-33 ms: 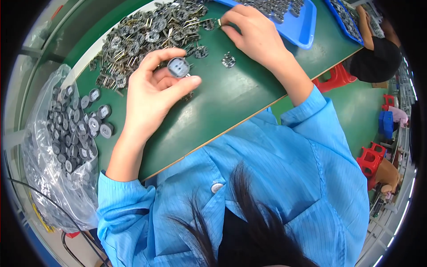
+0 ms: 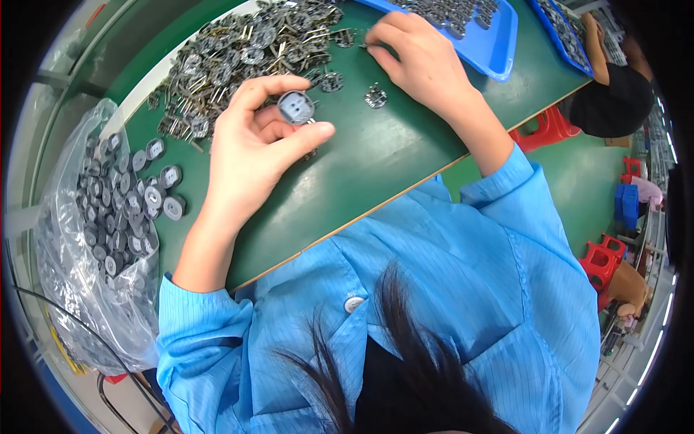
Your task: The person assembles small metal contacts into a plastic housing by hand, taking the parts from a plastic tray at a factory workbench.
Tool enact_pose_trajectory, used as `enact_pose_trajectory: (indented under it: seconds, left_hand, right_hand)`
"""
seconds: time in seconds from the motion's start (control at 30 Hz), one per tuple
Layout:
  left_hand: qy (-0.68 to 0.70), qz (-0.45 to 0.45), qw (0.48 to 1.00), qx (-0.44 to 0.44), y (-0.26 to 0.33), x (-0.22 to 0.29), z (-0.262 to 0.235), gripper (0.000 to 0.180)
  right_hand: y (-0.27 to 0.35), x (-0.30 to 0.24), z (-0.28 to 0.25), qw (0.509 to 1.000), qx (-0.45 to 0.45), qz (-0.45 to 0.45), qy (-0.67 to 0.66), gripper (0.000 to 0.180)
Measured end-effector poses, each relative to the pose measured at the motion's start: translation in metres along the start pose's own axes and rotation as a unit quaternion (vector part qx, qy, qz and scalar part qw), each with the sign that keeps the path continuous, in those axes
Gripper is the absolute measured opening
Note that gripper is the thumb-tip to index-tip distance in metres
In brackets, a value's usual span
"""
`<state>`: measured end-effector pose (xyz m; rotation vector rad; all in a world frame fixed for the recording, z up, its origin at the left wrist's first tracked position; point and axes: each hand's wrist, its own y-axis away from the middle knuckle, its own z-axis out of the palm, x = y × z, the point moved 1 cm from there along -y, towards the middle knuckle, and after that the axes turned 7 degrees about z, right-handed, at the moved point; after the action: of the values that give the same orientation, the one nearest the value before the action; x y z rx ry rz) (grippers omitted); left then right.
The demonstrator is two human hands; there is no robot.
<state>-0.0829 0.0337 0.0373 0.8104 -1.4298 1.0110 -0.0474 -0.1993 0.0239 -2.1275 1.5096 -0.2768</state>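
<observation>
My left hand (image 2: 249,148) holds a round grey disc part (image 2: 296,107) between thumb and fingertips, just above the green table (image 2: 361,173). My right hand (image 2: 423,61) reaches to the edge of a large pile of small metal pinned parts (image 2: 238,50), its fingertips pinched on one small metal piece (image 2: 365,43). Two loose pinned parts (image 2: 376,96) lie on the table between my hands. Both forearms wear light blue sleeves.
A clear plastic bag (image 2: 87,239) spilling several grey discs (image 2: 152,195) lies at the table's left end. A blue tray (image 2: 491,43) with dark parts sits behind my right hand, with another (image 2: 560,32) beyond. A person in black (image 2: 614,94) sits far right. Red stools (image 2: 546,130) stand below.
</observation>
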Motion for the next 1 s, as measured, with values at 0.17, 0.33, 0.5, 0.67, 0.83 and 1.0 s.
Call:
enact_pose_trajectory:
  seconds: [0.17,0.33,0.5,0.67,0.83,1.0]
  left_hand:
    - [-0.080,0.076,0.994,0.000,-0.001,-0.003,0.001,0.039]
    - [-0.199,0.096,0.975,-0.011,0.000,-0.003,0.000,0.036]
    - [-0.330,0.154,0.931,-0.032,0.001,0.002,0.004,0.037]
    - [-0.134,0.053,0.989,0.035,0.001,-0.006,0.001,0.045]
    - [-0.213,0.119,0.969,-0.049,-0.003,-0.004,0.001,0.043]
    - [-0.099,0.075,0.992,0.027,0.001,-0.005,0.007,0.036]
  right_hand:
    - [0.010,0.004,-0.007,0.987,-0.070,0.056,-0.134,0.014]
    - [-0.004,0.003,-0.002,0.977,-0.044,0.104,-0.179,0.017]
    - [0.003,-0.001,-0.007,0.937,-0.134,0.211,-0.245,0.018]
    - [0.004,-0.045,-0.040,0.738,-0.216,0.197,-0.608,0.019]
    - [0.001,-0.064,-0.032,0.885,-0.093,0.020,-0.457,0.013]
    - [0.003,-0.068,-0.026,0.930,-0.010,-0.026,-0.367,0.012]
